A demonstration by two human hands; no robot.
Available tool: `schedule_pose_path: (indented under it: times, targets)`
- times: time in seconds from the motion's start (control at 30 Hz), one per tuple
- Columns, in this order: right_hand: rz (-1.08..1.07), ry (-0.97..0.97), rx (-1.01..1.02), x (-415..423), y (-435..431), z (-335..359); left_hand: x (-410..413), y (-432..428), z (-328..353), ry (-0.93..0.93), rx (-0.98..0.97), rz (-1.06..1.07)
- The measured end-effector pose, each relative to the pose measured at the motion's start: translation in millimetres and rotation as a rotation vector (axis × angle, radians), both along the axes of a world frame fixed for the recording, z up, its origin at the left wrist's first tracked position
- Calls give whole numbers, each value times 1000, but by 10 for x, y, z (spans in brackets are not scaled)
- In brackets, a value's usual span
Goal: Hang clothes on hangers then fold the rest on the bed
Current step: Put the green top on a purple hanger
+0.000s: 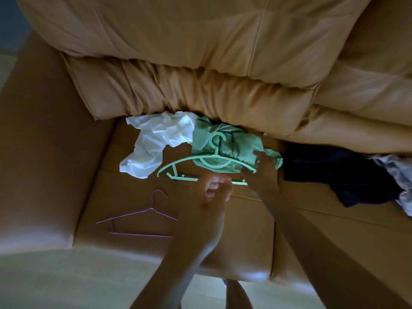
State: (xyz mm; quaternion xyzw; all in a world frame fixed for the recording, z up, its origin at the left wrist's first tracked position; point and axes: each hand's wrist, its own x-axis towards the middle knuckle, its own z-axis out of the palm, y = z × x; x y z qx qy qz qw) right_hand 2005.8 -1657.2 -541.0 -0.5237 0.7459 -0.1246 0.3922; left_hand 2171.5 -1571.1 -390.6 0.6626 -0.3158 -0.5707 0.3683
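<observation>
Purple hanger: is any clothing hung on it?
No, the purple hanger lies bare on the bed sheet, apart from the white garment.

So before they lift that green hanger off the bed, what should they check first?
1. Green hanger in reach: ok, both hands are at it.
2. Left hand holding the lower bar: cannot tell; its fingers curl right at the bar.
3. Right hand grip: cannot tell; it is blurred, at the hanger's right end.
4. Green garment spread out for hanging: not ok; it is bunched, with the hanger lying across it.
5. Purple wire hanger out of the way: ok, it lies apart, nearer the bed's edge.
</observation>
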Motion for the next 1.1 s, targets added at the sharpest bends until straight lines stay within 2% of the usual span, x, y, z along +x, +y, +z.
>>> schedule_pose_path:
  times: [0.1,0.2,0.37,0.53,0.67,0.77,0.93,1.1]
  targets:
    - [71,152,-8,-75,-398,-603,-35,19,-426,-40,-3,18]
    - [159,224,7,-150,-691,-1082,-60,75,-756,-47,7,31]
    - [194,250,-50,-287,-768,-1193,-58,170,-906,-58,30,49]
    - [212,228,-171,-494,-596,-539,-127,120,-614,-21,30,64]
    - [228,79,-315,-674,-447,139,-200,59,-292,-1,-6,48]
    - [185,-13,-390,-756,-333,782,-247,40,53,-7,-36,32]
    - [177,-21,-592,-920,-273,1830,-269,70,632,-27,-96,29]
    - [163,-53,-696,-1066,-217,2927,-339,161,1278,-52,-139,34]
